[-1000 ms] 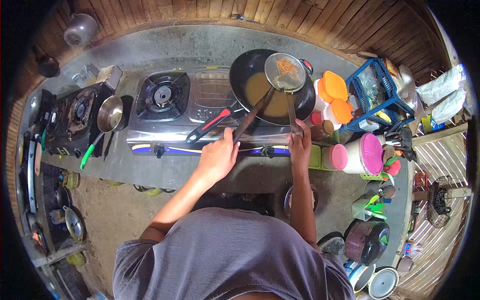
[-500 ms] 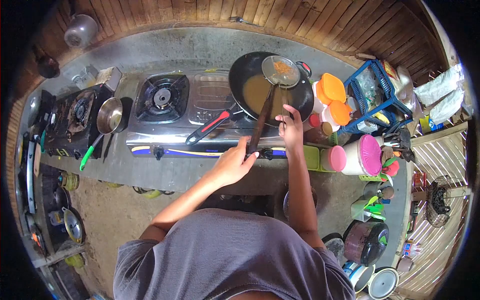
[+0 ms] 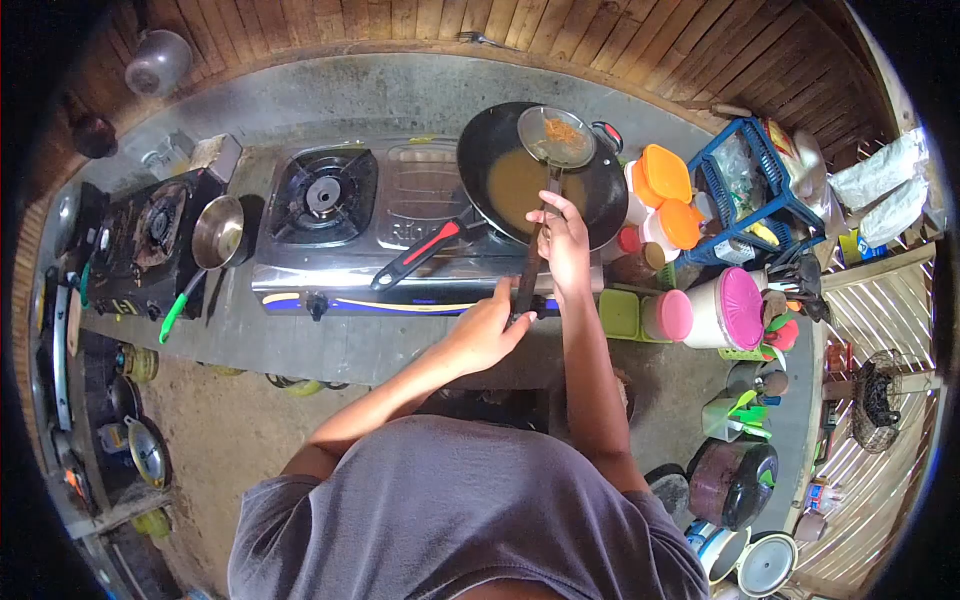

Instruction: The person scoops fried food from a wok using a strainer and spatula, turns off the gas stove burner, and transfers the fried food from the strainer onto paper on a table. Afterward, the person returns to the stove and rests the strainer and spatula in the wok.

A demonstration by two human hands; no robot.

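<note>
Over the far side of the round black wok [image 3: 484, 148], the round metal-mesh strainer [image 3: 571, 151] holding orange-brown shreds [image 3: 562, 131] has shifted left; its handle now overlaps the long dark utensil [image 3: 529, 272] the left hand [image 3: 487, 332] pinches, where the right hand [image 3: 565, 243] curls, its exact grip unclear

Your view is fairly bright, with daylight glowing through gaps in the slatted wall [image 3: 880, 500] at the right. Your left hand [image 3: 478, 335] and forearm [image 3: 390, 392] catch strong light, while beneath the tabletop [image 3: 325, 355] you see deep shadow. Glare streaks the front of the steel stove [image 3: 400, 274], and the small saucepan [image 3: 218, 230] casts a dark shadow. Wide-lens distortion curves your tabletop, and black corners ring your picture, its rim soft
</note>
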